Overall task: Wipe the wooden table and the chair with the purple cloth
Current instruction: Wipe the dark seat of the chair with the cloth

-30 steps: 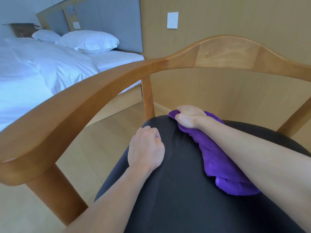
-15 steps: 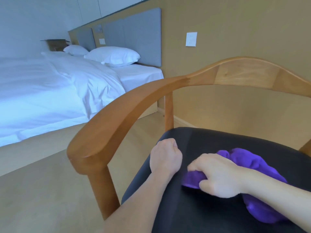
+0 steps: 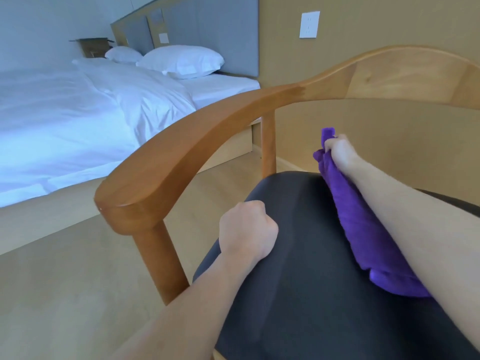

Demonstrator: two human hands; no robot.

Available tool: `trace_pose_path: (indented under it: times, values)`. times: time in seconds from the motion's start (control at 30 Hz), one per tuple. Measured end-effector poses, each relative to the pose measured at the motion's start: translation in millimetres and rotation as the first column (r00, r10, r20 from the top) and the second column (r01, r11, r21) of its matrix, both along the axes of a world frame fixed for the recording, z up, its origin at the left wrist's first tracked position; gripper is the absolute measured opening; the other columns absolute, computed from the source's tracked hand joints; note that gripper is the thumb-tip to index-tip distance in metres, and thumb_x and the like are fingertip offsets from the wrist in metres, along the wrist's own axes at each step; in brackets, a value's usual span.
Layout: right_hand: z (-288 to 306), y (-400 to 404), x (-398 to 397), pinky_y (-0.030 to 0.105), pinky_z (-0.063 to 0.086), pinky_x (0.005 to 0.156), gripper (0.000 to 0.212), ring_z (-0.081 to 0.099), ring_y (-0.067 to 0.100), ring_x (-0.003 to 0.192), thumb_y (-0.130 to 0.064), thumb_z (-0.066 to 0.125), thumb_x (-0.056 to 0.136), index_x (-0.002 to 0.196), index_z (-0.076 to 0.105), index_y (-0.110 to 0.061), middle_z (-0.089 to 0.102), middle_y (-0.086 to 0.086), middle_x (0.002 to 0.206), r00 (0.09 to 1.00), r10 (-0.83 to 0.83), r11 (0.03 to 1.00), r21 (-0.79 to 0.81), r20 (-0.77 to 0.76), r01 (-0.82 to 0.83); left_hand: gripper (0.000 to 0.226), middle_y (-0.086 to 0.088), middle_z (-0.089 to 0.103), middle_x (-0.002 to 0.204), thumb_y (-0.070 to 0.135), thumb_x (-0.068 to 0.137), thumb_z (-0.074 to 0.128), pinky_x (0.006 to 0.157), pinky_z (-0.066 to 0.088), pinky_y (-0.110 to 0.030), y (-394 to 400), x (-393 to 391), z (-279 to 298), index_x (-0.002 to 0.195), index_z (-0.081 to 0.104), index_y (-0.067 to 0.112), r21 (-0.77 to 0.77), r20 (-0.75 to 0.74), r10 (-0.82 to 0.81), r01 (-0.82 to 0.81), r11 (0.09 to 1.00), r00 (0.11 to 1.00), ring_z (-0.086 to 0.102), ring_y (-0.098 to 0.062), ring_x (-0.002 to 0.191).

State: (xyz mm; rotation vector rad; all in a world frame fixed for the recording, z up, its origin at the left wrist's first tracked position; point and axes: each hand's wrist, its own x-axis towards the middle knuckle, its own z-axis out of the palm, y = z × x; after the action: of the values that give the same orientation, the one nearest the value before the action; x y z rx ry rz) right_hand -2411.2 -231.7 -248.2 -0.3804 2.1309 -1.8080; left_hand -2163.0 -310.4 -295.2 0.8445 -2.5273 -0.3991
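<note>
2 hands are over the chair (image 3: pixel 181 152): your right hand (image 3: pixel 340 152) grips the purple cloth (image 3: pixel 363 229) at the back of the black seat (image 3: pixel 298 281), the cloth trailing under your forearm. Your left hand (image 3: pixel 246 229) rests fisted on the seat, holding nothing.
</note>
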Motion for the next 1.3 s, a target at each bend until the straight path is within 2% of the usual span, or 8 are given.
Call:
trace_pose_path:
  times: [0.07, 0.17, 0.53, 0.63, 0.77, 0.87, 1.07, 1.3]
  values:
    - [-9, -19, 3, 0.044, 0.053, 0.09, 0.044, 0.065, 0.036, 0.098, -0.029, 0.042, 0.064, 0.102, 0.057, -0.012, 0.067, 0.013, 0.105, 0.978, 0.13, 0.888, 0.457, -0.162, -0.042, 0.021, 0.004, 0.04, 0.054, 0.009, 0.073, 0.041, 0.046, 0.018, -0.029, -3, -2, -3, 0.056, 0.033, 0.019, -0.014, -0.025, -0.001, 0.001, 1.0, 1.0, 0.033, -0.014, 0.048]
    - [-17, -39, 17, 0.039, 0.044, 0.081, 0.04, 0.054, 0.03, 0.096, -0.032, 0.038, 0.071, 0.102, 0.061, -0.019, 0.057, 0.003, 0.1, 0.843, 0.436, 0.593, 0.805, -0.316, -0.006, 0.019, 0.004, 0.039, 0.054, 0.01, 0.071, 0.039, 0.046, 0.017, -0.029, -7, -4, -6, 0.056, 0.032, 0.019, -0.038, -0.034, -0.008, 0.007, 0.999, 0.999, 0.033, -0.015, 0.048]
    - [-11, 39, 135, 0.038, 0.039, 0.056, 0.01, 0.054, 0.02, 0.067, -0.027, 0.048, 0.068, 0.064, 0.048, -0.018, 0.056, -0.002, 0.069, 0.387, 0.862, 0.446, 0.853, -0.328, -0.271, 0.017, 0.004, 0.042, 0.05, 0.018, 0.068, 0.032, 0.046, 0.019, -0.028, -5, 4, -9, 0.051, 0.036, 0.019, -0.026, -0.219, -0.043, 0.038, 0.999, 0.975, 0.036, -0.013, 0.049]
    - [6, 59, 136, 0.036, 0.039, 0.057, 0.009, 0.046, 0.013, 0.057, -0.02, 0.047, 0.065, 0.061, 0.045, -0.012, 0.048, -0.003, 0.059, 0.415, 0.881, 0.427, 0.756, -0.225, -0.497, 0.016, 0.003, 0.042, 0.05, 0.019, 0.066, 0.032, 0.046, 0.02, -0.027, -3, 4, -10, 0.051, 0.037, 0.018, -0.038, -0.185, -0.056, 0.05, 0.998, 0.981, 0.038, -0.015, 0.05]
    - [45, 31, 86, 0.031, 0.042, 0.064, 0.016, 0.055, 0.012, 0.06, -0.017, 0.048, 0.063, 0.068, 0.061, -0.01, 0.058, -0.004, 0.057, 0.706, 0.555, 0.828, 0.371, -0.439, -0.42, 0.014, -0.001, 0.043, 0.051, 0.017, 0.064, 0.031, 0.047, 0.027, -0.031, -6, 1, -8, 0.054, 0.04, 0.012, -0.038, -0.165, -0.058, 0.053, 0.998, 0.985, 0.043, -0.024, 0.054]
    - [46, -8, 37, 0.032, 0.048, 0.068, 0.018, 0.068, 0.021, 0.077, -0.016, 0.049, 0.072, 0.086, 0.06, -0.016, 0.071, -0.006, 0.066, 0.87, 0.337, 0.939, 0.196, -0.359, -0.283, 0.013, -0.002, 0.04, 0.051, 0.016, 0.063, 0.03, 0.047, 0.03, -0.034, -6, 0, -7, 0.054, 0.038, 0.013, -0.009, -0.187, -0.042, 0.041, 0.999, 0.981, 0.038, -0.022, 0.052]
    - [-37, -48, 3, 0.037, 0.035, 0.088, 0.064, 0.051, 0.028, 0.127, -0.06, 0.03, 0.083, 0.136, 0.054, -0.034, 0.056, 0.002, 0.145, 0.788, 0.572, 0.532, 0.834, -0.227, -0.146, 0.011, 0.0, 0.036, 0.05, 0.016, 0.061, 0.03, 0.045, 0.025, -0.031, -7, 0, -6, 0.052, 0.036, 0.013, 0.045, -0.194, -0.02, 0.029, 0.999, 0.981, 0.036, -0.021, 0.052]
    - [-41, -49, 5, 0.038, 0.042, 0.076, 0.043, 0.055, 0.03, 0.098, -0.046, 0.037, 0.077, 0.101, 0.064, -0.022, 0.063, 0.005, 0.114, 0.738, 0.544, 0.578, 0.816, -0.4, 0.016, 0.021, -0.001, 0.048, 0.055, 0.017, 0.064, 0.028, 0.051, 0.04, -0.034, -7, 2, -5, 0.055, 0.046, 0.012, 0.062, -0.187, -0.004, 0.016, 0.998, 0.982, 0.053, -0.026, 0.061]
